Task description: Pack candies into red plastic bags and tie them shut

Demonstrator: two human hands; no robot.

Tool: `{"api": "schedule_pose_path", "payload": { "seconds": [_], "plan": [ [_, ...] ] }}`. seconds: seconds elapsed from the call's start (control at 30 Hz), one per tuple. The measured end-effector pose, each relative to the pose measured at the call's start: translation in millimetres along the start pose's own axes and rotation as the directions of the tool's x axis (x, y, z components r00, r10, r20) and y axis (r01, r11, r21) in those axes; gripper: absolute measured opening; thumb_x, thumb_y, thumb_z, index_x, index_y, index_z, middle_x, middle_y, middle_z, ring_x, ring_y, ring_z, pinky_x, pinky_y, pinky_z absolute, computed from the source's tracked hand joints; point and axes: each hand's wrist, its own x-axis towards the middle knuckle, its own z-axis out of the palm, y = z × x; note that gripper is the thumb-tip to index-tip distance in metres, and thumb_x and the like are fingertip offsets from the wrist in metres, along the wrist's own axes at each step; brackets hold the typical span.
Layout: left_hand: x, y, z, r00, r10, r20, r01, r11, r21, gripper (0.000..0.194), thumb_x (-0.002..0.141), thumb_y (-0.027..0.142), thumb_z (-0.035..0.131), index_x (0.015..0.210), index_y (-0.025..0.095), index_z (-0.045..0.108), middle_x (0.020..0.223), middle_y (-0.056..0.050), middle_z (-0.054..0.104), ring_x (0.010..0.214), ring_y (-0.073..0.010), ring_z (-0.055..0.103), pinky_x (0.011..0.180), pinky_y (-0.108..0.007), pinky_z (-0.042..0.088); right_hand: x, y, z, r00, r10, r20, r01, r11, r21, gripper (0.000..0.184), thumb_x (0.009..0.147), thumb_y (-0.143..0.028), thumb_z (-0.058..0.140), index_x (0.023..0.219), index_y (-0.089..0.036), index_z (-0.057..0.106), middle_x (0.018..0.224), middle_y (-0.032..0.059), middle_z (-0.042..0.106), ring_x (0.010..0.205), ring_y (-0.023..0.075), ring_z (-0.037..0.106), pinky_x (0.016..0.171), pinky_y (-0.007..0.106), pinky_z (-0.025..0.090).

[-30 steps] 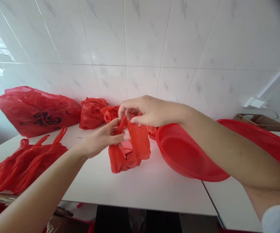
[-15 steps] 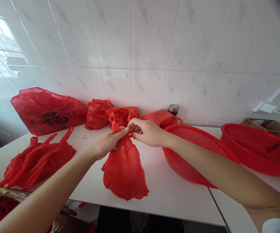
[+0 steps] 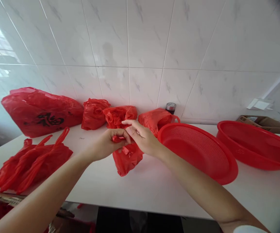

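A small red plastic bag (image 3: pixel 127 163) hangs below my two hands over the middle of the white table. My left hand (image 3: pixel 109 144) is closed, its fingers curled around the bag's gathered neck, with a bit of red film showing between them. Right against it, my right hand (image 3: pixel 144 137) bends over the same neck, fingertips and thumb meeting the left fingers. Its grip on the film is partly hidden. Just behind the hands lies a crumpled red bag (image 3: pixel 114 115).
Along the tiled wall are a large printed red bag (image 3: pixel 42 111), a bundled red bag (image 3: pixel 95 113), another red bag (image 3: pixel 156 118) and a dark jar (image 3: pixel 170 107). Red handled bags (image 3: pixel 33 161) lie left. A red colander (image 3: pixel 198 152), a red basin (image 3: pixel 253 152) and a cardboard box (image 3: pixel 266 123) stand right.
The held bag has been drawn up and hangs shorter below my hands. My left fingers have curled in. Another person's hand at the far right basin is gone from view.
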Motion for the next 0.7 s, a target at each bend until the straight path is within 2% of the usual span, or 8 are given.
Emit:
{"api": "schedule_pose_path", "payload": {
  "seconds": [0.07, 0.13, 0.23, 0.3, 0.4, 0.47, 0.53, 0.7],
  "plan": [
    [0.1, -5.8, 8.8, 0.985, 0.078, -0.155, -0.036, 0.966, 0.257, 0.013, 0.078, 0.012, 0.048, 0.076, 0.021, 0.057, 0.066, 0.004, 0.056, 0.055, -0.0104, 0.047, 0.053, -0.022, 0.037, 4.9, 19.6, 9.3, 0.997, 0.076, 0.014, -0.077, 0.992, 0.102, 0.034, 0.1, -0.042, 0.034, 0.119, -0.025, 0.057, 0.104, 0.0027, 0.064, 0.1, 0.0162, 0.058, 0.091, 0.035, 0.046],
    [-0.7, -13.2, 15.2, 0.936, 0.211, -0.283, -0.057, 0.881, 0.469, 0.016, 0.079, 0.01, 0.044, 0.08, 0.021, 0.055, 0.072, 0.003, 0.058, 0.057, -0.0115, 0.048, 0.054, -0.024, 0.035, 5.4, 33.2, 17.4, 0.997, 0.078, 0.011, -0.078, 0.969, 0.234, 0.036, 0.1, -0.044, 0.035, 0.115, -0.024, 0.061, 0.108, 0.0026, 0.063, 0.105, 0.0163, 0.057, 0.095, 0.034, 0.043],
    [-3.6, -23.5, 19.2, 0.862, 0.367, -0.349, -0.113, 0.811, 0.574, 0.017, 0.084, 0.014, 0.042, 0.093, 0.022, 0.054, 0.099, -0.001, 0.062, 0.077, -0.014, 0.058, 0.063, -0.025, 0.041, -0.2, 41.8, 24.5, 0.987, 0.136, 0.09, -0.161, 0.899, 0.406, 0.034, 0.096, -0.046, 0.044, 0.12, -0.027, 0.058, 0.108, 0.0017, 0.062, 0.096, 0.0154, 0.059, 0.089, 0.033, 0.046],
    [-6.2, -29.1, 19.3, 0.847, 0.385, -0.367, -0.119, 0.81, 0.573, 0.017, 0.087, 0.018, 0.044, 0.1, 0.022, 0.053, 0.108, -0.003, 0.061, 0.087, -0.0157, 0.06, 0.068, -0.025, 0.043, -5.4, 41.9, 26.8, 0.969, 0.191, 0.156, -0.242, 0.853, 0.463, 0.033, 0.093, -0.049, 0.048, 0.116, -0.027, 0.058, 0.098, 0.0009, 0.063, 0.084, 0.0148, 0.061, 0.08, 0.032, 0.049],
    [-11.5, -38.7, 19.1, 0.904, 0.284, -0.32, -0.075, 0.842, 0.535, 0.016, 0.09, 0.027, 0.043, 0.098, 0.022, 0.057, 0.095, -0.002, 0.067, 0.078, -0.0156, 0.062, 0.068, -0.026, 0.043, -11.4, 42.4, 30.0, 0.972, 0.199, 0.125, -0.233, 0.885, 0.403, 0.028, 0.091, -0.05, 0.052, 0.091, -0.023, 0.058, 0.079, -0.0019, 0.06, 0.073, 0.0135, 0.059, 0.071, 0.028, 0.048],
    [-17.5, -47.0, 19.8, 0.957, 0.162, -0.24, -0.02, 0.863, 0.505, 0.025, 0.093, 0.034, 0.037, 0.089, 0.022, 0.058, 0.076, 0.001, 0.067, 0.063, -0.0148, 0.059, 0.062, -0.026, 0.041, -12.4, 50.1, 31.7, 0.982, 0.188, 0.009, -0.183, 0.939, 0.291, 0.028, 0.092, -0.047, 0.05, 0.082, -0.022, 0.053, 0.076, -0.0028, 0.06, 0.071, 0.0122, 0.058, 0.068, 0.026, 0.047],
    [-26.2, -56.7, 21.0, 0.974, 0.061, -0.22, 0.055, 0.872, 0.487, 0.034, 0.094, 0.039, 0.031, 0.079, 0.022, 0.057, 0.064, 0.001, 0.063, 0.053, -0.0145, 0.053, 0.057, -0.027, 0.038, -10.4, 68.1, 31.0, 0.967, 0.218, -0.133, -0.186, 0.958, 0.218, 0.026, 0.093, -0.045, 0.046, 0.081, -0.022, 0.05, 0.079, -0.0025, 0.062, 0.071, 0.0119, 0.06, 0.067, 0.025, 0.047],
    [-50.7, -80.5, 26.3, 0.965, -0.051, -0.258, 0.142, 0.927, 0.347, 0.038, 0.092, 0.041, 0.033, 0.065, 0.022, 0.052, 0.056, 0.0, 0.059, 0.053, -0.0157, 0.053, 0.058, -0.028, 0.04, 1.0, 133.0, 27.1, 0.803, 0.398, -0.443, -0.379, 0.915, 0.135, 0.025, 0.093, -0.04, 0.038, 0.076, -0.022, 0.041, 0.069, -0.0017, 0.062, 0.059, 0.0138, 0.063, 0.059, 0.025, 0.046]
  ]
}}
